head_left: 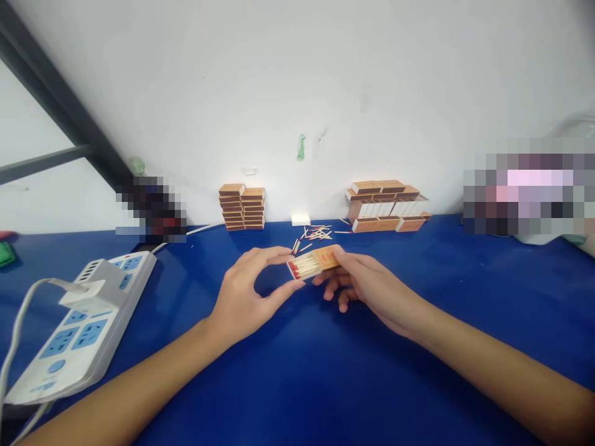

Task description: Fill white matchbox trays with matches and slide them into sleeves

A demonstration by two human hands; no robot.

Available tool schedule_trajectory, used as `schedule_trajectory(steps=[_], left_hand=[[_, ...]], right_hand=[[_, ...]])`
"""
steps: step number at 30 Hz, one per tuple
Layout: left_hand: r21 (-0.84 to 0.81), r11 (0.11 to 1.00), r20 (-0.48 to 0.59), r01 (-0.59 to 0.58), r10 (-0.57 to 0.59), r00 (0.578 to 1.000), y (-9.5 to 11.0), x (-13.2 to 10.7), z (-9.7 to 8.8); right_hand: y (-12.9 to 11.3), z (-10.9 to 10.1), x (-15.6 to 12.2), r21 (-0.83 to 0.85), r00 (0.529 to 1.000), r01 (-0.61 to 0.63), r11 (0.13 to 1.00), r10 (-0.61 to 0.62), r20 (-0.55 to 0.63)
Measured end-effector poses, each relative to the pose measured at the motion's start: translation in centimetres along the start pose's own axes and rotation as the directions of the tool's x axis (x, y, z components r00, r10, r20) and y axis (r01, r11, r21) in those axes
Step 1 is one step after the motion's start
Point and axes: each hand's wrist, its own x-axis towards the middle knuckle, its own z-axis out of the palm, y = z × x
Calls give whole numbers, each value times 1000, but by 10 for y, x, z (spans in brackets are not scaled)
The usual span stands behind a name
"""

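Note:
A matchbox [304, 266] is held above the blue table, its inner tray slid out to the left and full of red-tipped matches. My right hand [367, 275] grips the orange sleeve at the right end, thumb on top and fingers underneath. At the other end, my left hand [251, 288] pinches the tray's edges between thumb and fingers. Behind the box, loose matches [320, 233] lie scattered on the table. A small white piece [300, 220], perhaps a matchbox tray, rests against the wall.
Two columns of stacked matchboxes [242, 207] stand at the wall on the left. A wider matchbox pile [385, 207] is to the right. A white power strip [88, 331] with a plugged-in charger and cable occupies the table's left side. Blurred objects sit at both far sides.

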Motion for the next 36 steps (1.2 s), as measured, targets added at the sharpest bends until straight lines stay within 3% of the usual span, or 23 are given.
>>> schedule_trajectory(steps=[7,12,14,16,18,20,22,27,30,32,36], left_hand=[[-19,1000,24,-21,21,999,1,2,-3],[-17,995,60,-94,95,994,4,3,-3],[-20,995,52,-99,100,994,4,3,-2],[-14,997,14,-77,77,997,3,3,-2],[-11,999,-20,-50,50,999,2,3,-2],[-27,998,-7,-48,48,999,1,3,-3],[-48,997,23,-61,63,998,1,1,-3],[-25,999,66,-43,44,997,5,2,-5],[51,997,46,-51,48,998,-1,12,-13],[105,994,-27,-11,14,1000,-10,24,-24],[189,979,-178,76,-42,983,-38,62,-50]], right_hand=[[1,-6,-1,-225,990,143,964,-138,35],[1,-10,-10,-497,975,222,839,-179,132],[4,-5,-13,-485,976,199,851,-215,24],[7,4,-15,-395,932,221,892,-312,-183],[11,16,-20,-272,908,259,927,-330,-260],[13,26,-27,-177,960,228,957,-252,-125],[11,31,-33,-155,983,185,970,-183,27],[4,21,-28,-174,978,210,962,-205,49],[3,8,-19,-379,967,226,897,-253,-21],[4,2,-15,-518,947,247,819,-317,-50],[7,-3,-12,-687,912,306,659,-409,14]])
